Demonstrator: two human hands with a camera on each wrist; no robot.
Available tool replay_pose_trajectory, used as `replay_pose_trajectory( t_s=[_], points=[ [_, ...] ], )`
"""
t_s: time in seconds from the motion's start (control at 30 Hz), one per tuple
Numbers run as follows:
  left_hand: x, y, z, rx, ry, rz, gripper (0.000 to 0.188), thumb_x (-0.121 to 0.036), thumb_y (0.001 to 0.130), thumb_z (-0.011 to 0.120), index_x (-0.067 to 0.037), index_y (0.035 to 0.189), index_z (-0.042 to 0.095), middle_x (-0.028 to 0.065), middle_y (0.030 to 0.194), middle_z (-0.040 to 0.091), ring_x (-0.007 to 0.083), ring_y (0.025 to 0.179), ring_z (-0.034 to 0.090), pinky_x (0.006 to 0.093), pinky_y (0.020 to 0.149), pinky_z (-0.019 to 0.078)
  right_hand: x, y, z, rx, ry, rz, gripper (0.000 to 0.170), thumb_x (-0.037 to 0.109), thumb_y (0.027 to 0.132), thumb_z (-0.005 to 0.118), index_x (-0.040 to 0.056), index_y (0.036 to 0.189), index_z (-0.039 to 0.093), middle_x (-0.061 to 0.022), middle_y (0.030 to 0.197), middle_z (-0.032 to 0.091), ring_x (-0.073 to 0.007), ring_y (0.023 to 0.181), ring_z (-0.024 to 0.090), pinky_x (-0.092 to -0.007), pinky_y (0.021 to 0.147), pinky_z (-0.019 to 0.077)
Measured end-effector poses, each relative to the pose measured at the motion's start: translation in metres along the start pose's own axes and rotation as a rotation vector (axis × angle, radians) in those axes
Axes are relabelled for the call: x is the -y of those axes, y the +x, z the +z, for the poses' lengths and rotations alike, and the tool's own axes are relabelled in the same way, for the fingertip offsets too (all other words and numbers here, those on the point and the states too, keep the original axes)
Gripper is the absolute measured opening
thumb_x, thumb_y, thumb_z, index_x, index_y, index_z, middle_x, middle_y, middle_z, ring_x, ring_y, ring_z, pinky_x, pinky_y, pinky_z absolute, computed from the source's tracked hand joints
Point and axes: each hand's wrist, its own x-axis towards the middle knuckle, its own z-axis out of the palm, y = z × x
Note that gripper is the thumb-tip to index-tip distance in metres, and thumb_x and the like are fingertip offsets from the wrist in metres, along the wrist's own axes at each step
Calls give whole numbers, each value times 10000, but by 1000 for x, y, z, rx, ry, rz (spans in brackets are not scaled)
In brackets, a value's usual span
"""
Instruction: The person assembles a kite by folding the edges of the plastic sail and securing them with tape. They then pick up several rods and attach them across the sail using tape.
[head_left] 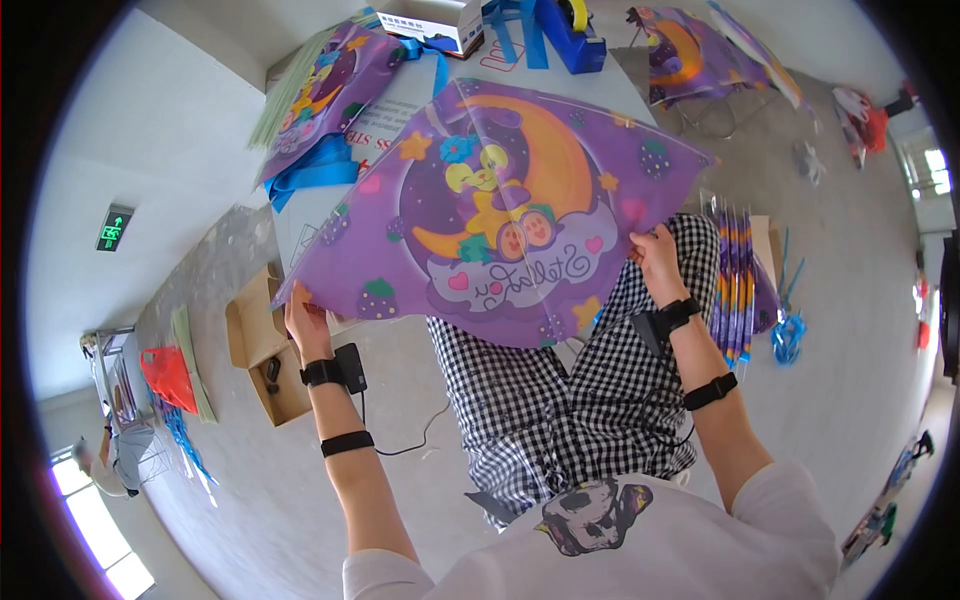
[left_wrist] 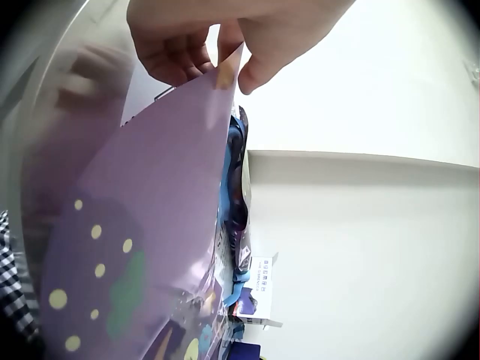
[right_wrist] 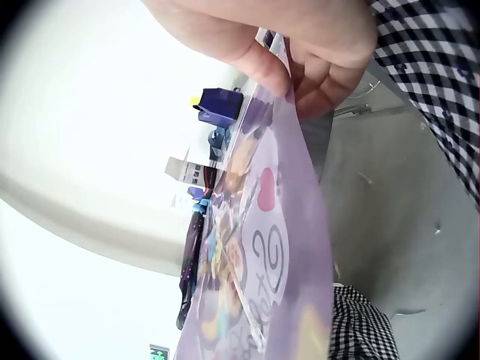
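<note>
A purple kite (head_left: 480, 200), printed with a yellow rabbit on an orange moon and mirrored lettering, spreads over the person's lap and the table edge. A thin rod runs down its middle. My left hand (head_left: 307, 325) pinches the kite's left corner between thumb and fingers; the left wrist view shows that tip in the left hand (left_wrist: 225, 30). At the lower right edge, my right hand (head_left: 657, 265) grips the sheet. In the right wrist view, the right hand's thumb (right_wrist: 266, 71) presses on the sheet's face, with fingers curled behind it.
On the table stand a blue tape dispenser (head_left: 575, 40), a white box (head_left: 430, 28), a pile of purple kites (head_left: 335, 90) and blue ribbon (head_left: 312, 170). An open cardboard box (head_left: 262, 345) lies at left. Bundled purple kites (head_left: 738, 285) sit right of the knees.
</note>
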Motion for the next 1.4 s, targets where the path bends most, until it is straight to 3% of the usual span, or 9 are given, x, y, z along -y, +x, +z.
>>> replay_pose_trajectory(
  t_s=[0.33,0.63,0.73,0.8,0.9,1.0,1.07,1.17,1.4],
  points=[
    [-36,-52,45,296,-69,-109,159,-152,922,623,-63,1053,640,14,982,656,161,935,623,337,823,488,4,-5,-2,-97,50,-12,308,0,867,569,19,1159,472,-73,937,571,-168,785,585,-304,697,486],
    [-152,-128,64,287,-223,175,398,-226,977,536,16,1293,540,148,1273,582,262,1162,570,407,1012,458,8,-50,21,-15,-12,-116,236,21,870,570,28,1102,525,-8,868,572,-120,778,573,-267,688,473],
    [-194,-180,44,-224,813,1048,456,-270,997,478,29,1340,489,172,1311,549,286,1203,550,411,1037,449,18,-82,63,110,16,-78,261,28,877,580,81,1130,541,2,900,575,-91,793,557,-250,684,446],
    [-236,-211,15,-253,840,1126,461,-259,997,474,14,1368,470,171,1331,539,292,1250,520,407,1063,423,1,-94,96,265,-50,-247,286,31,873,573,74,1154,536,-11,914,587,-107,812,575,-251,701,461],
    [-268,-251,-1,-274,723,1180,443,-237,990,477,7,1360,469,163,1317,539,288,1246,511,397,1055,414,-21,-126,168,575,232,27,277,58,865,572,79,1139,535,-47,1007,616,-133,851,608,-271,701,516],
    [-256,-274,15,-317,651,1208,411,-213,980,485,9,1326,483,154,1281,545,277,1205,518,385,1024,420,-125,-147,247,1037,-39,181,182,69,854,608,36,1031,583,-43,841,656,-109,665,617,-245,584,503],
    [-253,-285,22,-332,650,1231,389,-197,974,490,9,1304,492,147,1256,549,270,1178,524,378,1003,423,-109,-198,277,1110,-166,241,90,81,835,605,7,882,623,-79,778,671,-183,639,650,-316,551,514],
    [-249,-303,29,-346,655,1262,357,-173,964,498,11,1270,506,137,1220,555,259,1137,531,366,972,429,-137,-221,282,1259,-740,-586,126,112,806,591,1,839,642,-154,746,667,-318,665,667,-423,541,508],
    [-243,-332,47,-363,683,1309,283,-117,941,517,14,1191,538,114,1135,570,234,1041,549,338,899,443,-37,-212,214,1070,-613,-532,464,298,874,600,-19,1205,528,-238,1039,621,-382,951,635,-445,776,506]
  ],
)
